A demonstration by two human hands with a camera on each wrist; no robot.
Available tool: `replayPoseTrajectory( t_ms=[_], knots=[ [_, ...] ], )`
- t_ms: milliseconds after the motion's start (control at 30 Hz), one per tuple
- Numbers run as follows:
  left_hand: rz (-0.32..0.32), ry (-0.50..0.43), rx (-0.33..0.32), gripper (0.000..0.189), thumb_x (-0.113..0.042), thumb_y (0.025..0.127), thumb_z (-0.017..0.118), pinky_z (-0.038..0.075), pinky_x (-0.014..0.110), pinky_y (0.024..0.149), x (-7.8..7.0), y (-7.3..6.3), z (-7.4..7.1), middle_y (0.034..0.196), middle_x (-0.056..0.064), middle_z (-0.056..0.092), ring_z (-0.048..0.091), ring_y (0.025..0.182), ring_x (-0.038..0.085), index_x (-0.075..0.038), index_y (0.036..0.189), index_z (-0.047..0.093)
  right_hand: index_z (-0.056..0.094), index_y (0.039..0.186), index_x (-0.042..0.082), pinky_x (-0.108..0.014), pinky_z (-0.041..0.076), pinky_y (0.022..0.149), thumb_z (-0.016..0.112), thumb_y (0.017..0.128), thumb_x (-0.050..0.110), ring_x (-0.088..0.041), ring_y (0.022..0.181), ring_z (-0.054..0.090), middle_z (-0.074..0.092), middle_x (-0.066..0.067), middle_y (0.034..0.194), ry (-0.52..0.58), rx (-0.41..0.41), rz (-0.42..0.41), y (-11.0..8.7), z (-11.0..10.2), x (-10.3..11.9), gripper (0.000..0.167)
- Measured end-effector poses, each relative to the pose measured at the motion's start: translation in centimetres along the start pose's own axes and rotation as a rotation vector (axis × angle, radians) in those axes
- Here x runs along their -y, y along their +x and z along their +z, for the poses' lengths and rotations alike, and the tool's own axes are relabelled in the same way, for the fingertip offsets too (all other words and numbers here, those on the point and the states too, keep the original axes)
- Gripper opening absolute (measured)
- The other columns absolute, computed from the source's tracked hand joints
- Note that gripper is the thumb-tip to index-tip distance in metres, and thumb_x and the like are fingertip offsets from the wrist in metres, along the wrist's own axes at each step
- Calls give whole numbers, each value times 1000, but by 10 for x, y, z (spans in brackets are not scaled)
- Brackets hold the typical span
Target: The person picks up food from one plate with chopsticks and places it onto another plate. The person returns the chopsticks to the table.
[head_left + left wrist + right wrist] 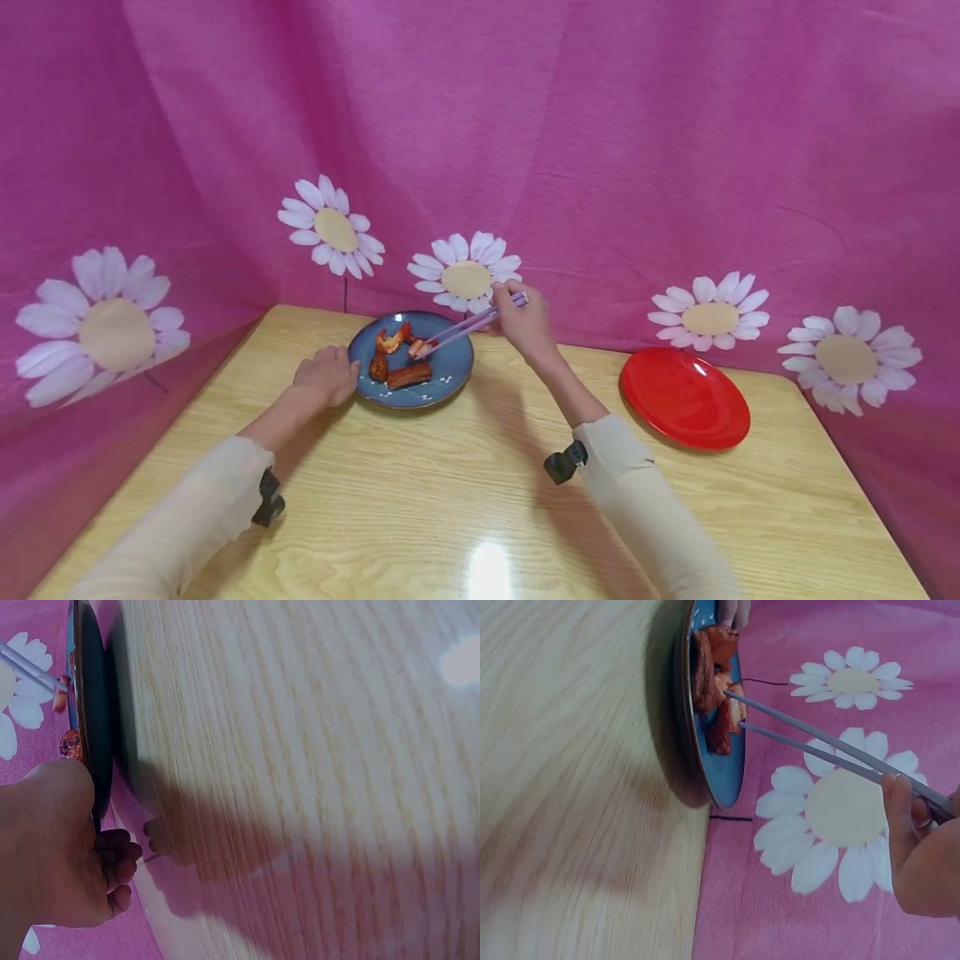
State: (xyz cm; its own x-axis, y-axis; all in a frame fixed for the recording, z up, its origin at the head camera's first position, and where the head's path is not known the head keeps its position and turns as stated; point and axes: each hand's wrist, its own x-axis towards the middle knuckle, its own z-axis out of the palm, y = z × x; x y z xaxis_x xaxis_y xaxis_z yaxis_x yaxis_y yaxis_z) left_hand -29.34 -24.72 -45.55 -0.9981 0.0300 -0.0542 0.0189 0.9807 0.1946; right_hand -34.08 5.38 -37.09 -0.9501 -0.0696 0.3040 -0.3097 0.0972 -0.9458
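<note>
A round blue plate (pixel 450 375) with a brown rim stands on the table and bears several reddish-brown pieces of cooked meat (pixel 409 376). My left hand (pixel 327 379) holds its left edge, with curled fingers (pixel 120 870) beside the rim in the left wrist view. My right hand (pixel 527 321) grips a pair of chopsticks (pixel 465 327) near their upper ends. The chopstick tips lie either side of one small piece of meat (pixel 733 709) in the right wrist view. Whether that piece is lifted clear of the others, I cannot tell.
A red plate (pixel 686 400) stands at the right of the light wooden table (pixel 390 517). Behind and along the sides hangs a pink cloth (pixel 600 167) printed with large white daisies. A bright light reflection lies on the table near the front.
</note>
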Motion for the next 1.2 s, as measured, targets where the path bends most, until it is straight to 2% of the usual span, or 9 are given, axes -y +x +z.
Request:
replayPoseTrajectory(
  t_ms=[167, 300, 467, 700, 900, 1067, 1200],
  knots=[
    [3, -5, 6, 48, -26, 105, 36, 43, 60, 93, 0, -1, -1, 120, 34, 53, 51, 116, 47, 18, 121, 48, 60, 81, -4, -35, 58, 53, 55, 102, 19, -17, 51, 66, 63, -9, 65, 32, -3, 10, -3, -17, 3, 32],
    [6, -6, 1, 47, -25, 105, 35, 43, 60, 93, 0, -1, 0, 119, 34, 53, 50, 115, 48, 18, 120, 48, 60, 85, -8, -37, 58, 55, 55, 103, 19, -18, 53, 67, 63, -7, 65, 4, -21, -2, -4, -33, 9, 33],
    [4, -1, -4, 47, -25, 106, 35, 43, 60, 93, 0, -1, 0, 120, 33, 52, 50, 116, 48, 18, 121, 47, 58, 88, -14, -30, 57, 52, 54, 104, 19, -14, 51, 66, 62, -5, 62, -6, -36, -24, -6, -54, 16, 37],
    [10, 1, -10, 46, -25, 106, 36, 44, 60, 92, 0, -1, 0, 119, 34, 53, 51, 115, 49, 18, 120, 48, 59, 85, -8, -30, 57, 52, 55, 103, 20, -13, 52, 66, 61, -3, 63, -9, -70, -15, -10, -84, 21, 34],
    [10, -3, -16, 46, -25, 105, 37, 44, 60, 91, 1, -1, 1, 118, 34, 53, 52, 114, 49, 17, 119, 49, 58, 88, -12, -28, 57, 53, 56, 103, 21, -12, 52, 66, 62, -4, 62, -30, -82, -25, -15, -112, 22, 37],
    [18, -4, -25, 45, -24, 105, 37, 44, 61, 90, 0, -1, 1, 116, 33, 53, 52, 113, 49, 17, 118, 49, 57, 91, -15, -30, 58, 55, 55, 103, 23, -12, 54, 67, 63, -3, 63, -86, -93, -27, -22, -139, 24, 41],
    [21, 13, -20, 45, -24, 105, 37, 44, 60, 90, 0, -1, 1, 116, 33, 53, 52, 113, 48, 18, 118, 48, 58, 91, -14, -30, 58, 57, 55, 103, 24, -13, 56, 69, 65, -5, 65, -160, -107, -29, -28, -161, 24, 40]
  ],
)
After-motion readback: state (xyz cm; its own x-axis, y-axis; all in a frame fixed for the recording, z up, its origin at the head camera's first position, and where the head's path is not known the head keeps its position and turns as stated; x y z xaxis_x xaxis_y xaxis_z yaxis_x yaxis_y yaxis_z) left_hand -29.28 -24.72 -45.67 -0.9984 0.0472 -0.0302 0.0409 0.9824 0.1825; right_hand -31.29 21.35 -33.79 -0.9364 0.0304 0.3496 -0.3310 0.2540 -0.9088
